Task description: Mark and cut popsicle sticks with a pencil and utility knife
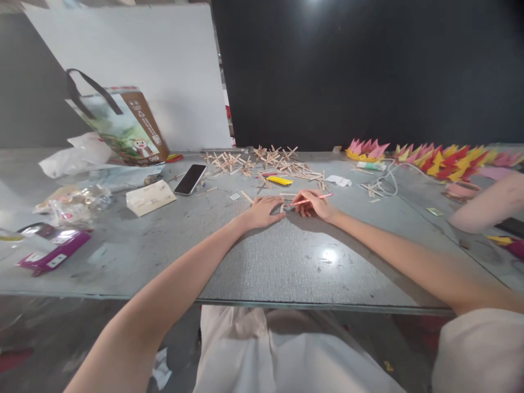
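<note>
My left hand lies flat on the grey table, fingers pressing down on a small wooden stick at its fingertips. My right hand grips a pink pencil-like tool, its tip pointing left toward the stick beside my left fingers. Both hands meet at the table's middle. Behind them lies a pile of crossed wooden sticks and a yellow cutter.
A black phone, a cream box, a printed carrier bag and plastic packets sit left. Folded pink, red and yellow paper shapes, a glue stick and a white cable lie right. Another person's arm rests at far right.
</note>
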`<action>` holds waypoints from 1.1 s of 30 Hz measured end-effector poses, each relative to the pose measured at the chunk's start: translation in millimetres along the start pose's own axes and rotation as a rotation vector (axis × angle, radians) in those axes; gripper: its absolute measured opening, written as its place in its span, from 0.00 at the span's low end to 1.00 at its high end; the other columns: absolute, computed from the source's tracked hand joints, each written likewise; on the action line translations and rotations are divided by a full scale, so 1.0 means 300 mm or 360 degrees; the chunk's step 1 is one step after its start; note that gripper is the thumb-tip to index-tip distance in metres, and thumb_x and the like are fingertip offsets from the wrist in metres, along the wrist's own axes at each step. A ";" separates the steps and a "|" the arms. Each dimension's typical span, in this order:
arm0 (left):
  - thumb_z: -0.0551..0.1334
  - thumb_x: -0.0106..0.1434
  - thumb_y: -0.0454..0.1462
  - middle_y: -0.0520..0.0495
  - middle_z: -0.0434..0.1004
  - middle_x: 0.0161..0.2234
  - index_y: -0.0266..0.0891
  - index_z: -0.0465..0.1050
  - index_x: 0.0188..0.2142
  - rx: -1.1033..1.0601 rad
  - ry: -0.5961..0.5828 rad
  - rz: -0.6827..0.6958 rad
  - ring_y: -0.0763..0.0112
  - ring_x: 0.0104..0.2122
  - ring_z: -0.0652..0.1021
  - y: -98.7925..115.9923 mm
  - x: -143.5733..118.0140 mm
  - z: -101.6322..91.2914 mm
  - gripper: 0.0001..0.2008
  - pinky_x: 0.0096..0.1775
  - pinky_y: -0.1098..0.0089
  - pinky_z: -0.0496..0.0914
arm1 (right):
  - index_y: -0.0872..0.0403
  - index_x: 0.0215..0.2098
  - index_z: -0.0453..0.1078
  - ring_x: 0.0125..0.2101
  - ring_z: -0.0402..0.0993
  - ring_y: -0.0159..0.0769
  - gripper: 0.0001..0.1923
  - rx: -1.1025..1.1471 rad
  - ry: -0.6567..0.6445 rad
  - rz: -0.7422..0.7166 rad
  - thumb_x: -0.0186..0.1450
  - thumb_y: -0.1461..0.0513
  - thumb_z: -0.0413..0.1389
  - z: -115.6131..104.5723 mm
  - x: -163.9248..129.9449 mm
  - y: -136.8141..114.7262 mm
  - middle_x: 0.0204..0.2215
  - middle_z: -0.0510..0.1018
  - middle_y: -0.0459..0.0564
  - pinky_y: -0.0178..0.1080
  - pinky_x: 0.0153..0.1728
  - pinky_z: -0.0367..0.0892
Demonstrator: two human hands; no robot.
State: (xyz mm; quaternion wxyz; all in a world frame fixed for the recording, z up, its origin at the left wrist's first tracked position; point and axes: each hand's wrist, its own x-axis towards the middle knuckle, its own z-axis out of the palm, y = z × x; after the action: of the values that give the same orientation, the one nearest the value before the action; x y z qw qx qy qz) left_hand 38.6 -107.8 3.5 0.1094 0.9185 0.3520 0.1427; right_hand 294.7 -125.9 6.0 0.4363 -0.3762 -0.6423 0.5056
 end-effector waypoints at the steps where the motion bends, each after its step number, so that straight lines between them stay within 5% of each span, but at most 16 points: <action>1: 0.54 0.75 0.56 0.41 0.66 0.73 0.47 0.66 0.70 -0.0001 -0.0003 0.0002 0.49 0.72 0.65 -0.001 0.001 0.001 0.31 0.71 0.49 0.54 | 0.55 0.34 0.80 0.17 0.74 0.32 0.26 -0.0007 -0.0001 0.0002 0.70 0.42 0.59 0.000 -0.001 -0.002 0.23 0.82 0.51 0.32 0.13 0.60; 33: 0.53 0.76 0.55 0.40 0.66 0.73 0.47 0.66 0.70 0.0026 -0.0010 0.0021 0.51 0.73 0.65 0.006 -0.006 -0.009 0.29 0.71 0.48 0.55 | 0.57 0.34 0.81 0.17 0.74 0.31 0.27 -0.0002 -0.0016 -0.0022 0.71 0.41 0.58 -0.002 0.004 0.009 0.24 0.82 0.52 0.31 0.13 0.60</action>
State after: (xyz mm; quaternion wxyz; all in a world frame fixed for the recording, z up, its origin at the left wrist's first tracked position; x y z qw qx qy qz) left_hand 37.7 -110.0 6.2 0.1021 0.9222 0.3467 0.1378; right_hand 295.1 -124.1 3.6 0.4362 -0.3695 -0.6473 0.5042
